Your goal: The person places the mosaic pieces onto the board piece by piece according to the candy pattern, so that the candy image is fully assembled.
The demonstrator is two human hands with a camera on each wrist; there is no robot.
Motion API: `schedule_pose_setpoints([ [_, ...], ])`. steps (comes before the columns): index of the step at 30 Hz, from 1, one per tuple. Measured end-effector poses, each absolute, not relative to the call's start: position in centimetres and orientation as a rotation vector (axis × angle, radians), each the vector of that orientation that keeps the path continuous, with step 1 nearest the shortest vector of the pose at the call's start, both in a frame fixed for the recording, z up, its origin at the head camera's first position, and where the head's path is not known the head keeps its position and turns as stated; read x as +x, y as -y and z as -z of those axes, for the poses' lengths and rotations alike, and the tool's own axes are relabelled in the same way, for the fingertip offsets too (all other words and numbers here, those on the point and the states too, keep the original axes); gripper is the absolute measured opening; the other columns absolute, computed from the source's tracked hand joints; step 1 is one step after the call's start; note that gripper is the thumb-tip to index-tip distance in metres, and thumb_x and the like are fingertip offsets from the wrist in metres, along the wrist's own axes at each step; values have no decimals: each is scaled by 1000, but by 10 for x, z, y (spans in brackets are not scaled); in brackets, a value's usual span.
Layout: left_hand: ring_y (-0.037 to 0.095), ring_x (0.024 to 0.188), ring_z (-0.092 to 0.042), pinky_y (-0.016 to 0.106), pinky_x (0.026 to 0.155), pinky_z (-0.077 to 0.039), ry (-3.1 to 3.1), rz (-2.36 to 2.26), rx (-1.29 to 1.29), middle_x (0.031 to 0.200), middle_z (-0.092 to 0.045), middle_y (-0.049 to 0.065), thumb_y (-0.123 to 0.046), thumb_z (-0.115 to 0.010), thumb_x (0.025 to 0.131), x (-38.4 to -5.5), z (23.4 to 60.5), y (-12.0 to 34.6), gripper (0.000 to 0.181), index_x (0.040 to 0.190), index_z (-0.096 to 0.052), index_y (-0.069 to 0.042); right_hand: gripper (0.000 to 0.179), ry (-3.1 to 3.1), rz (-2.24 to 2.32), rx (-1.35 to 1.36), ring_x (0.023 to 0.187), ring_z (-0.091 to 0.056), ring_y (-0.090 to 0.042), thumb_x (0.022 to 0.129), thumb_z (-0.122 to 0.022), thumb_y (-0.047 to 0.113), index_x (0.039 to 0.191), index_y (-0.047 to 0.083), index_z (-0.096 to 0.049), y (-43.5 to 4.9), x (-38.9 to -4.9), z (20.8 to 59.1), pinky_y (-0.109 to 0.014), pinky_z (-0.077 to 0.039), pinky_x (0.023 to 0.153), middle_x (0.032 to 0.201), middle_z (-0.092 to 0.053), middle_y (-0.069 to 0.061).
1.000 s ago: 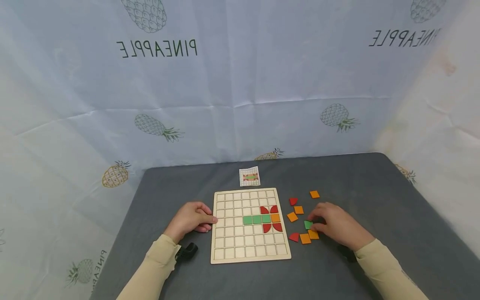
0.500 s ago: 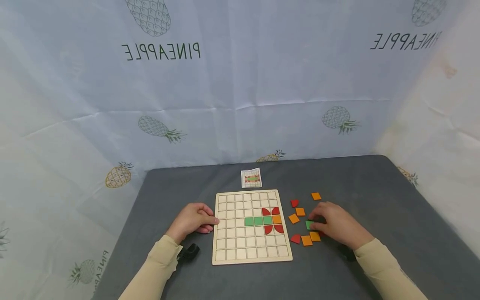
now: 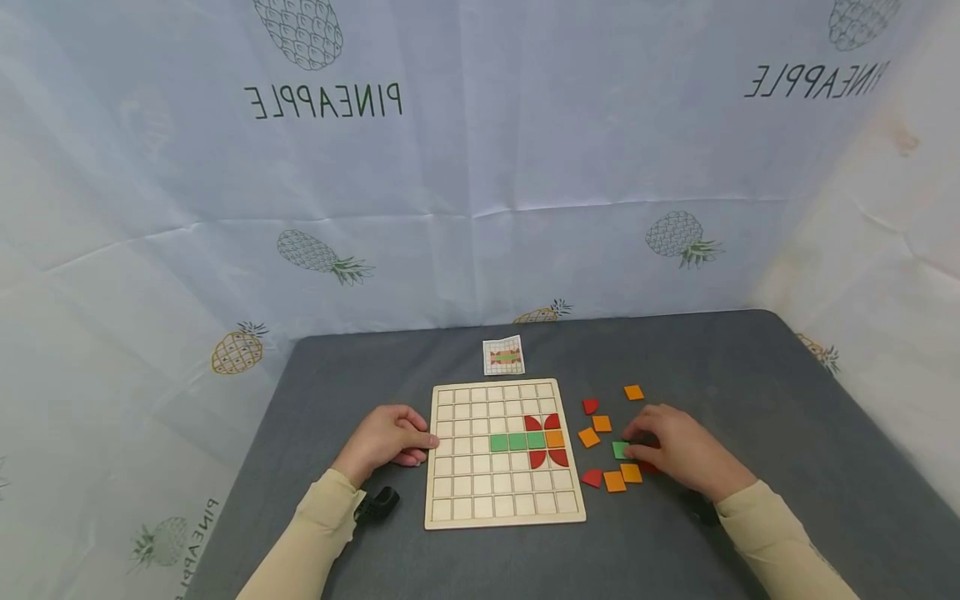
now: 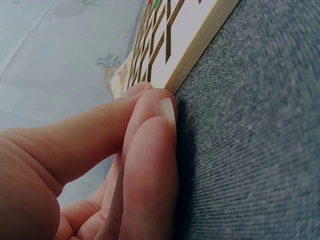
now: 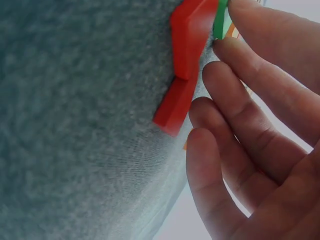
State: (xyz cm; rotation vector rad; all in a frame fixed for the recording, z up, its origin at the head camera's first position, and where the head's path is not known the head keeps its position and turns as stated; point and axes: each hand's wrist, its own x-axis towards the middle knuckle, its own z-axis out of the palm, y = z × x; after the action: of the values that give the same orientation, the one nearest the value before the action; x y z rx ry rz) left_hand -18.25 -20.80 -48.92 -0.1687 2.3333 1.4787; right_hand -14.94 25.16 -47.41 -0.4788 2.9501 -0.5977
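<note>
Your left hand [image 3: 384,439] pinches the board [image 3: 480,485] at nine o'clock, your right hand [image 3: 681,451], loosely curled, a green tile [image 3: 619,450] at three.

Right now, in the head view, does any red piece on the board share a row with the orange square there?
No, two red pieces sit in the row beyond the orange square and two in the row nearer.

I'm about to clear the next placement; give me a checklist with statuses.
Left hand on grid board's left edge: ok.
Right hand at loose green tile: ok.
Firm pinch on that tile: cannot tell.
Cell just left of green row bare: ok.
Red piece beside right hand fully visible in head view: not ok, partly covered.
Pattern card in view beyond board: ok.
</note>
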Motion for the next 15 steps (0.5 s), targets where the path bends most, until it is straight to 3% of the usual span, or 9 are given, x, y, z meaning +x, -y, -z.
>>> schedule_pose_setpoints([
  [15,16,67,-75,32,63,-66,-2334,-1477,-186,83,-76,11,-17,-95,83,-182,488,207,34,103,-71,-5,15,-2947,595,-497,89,-57,-8,90,-90,28,102,25,-81,-254,-148,476,-31,-59,77,97,-66,12],
])
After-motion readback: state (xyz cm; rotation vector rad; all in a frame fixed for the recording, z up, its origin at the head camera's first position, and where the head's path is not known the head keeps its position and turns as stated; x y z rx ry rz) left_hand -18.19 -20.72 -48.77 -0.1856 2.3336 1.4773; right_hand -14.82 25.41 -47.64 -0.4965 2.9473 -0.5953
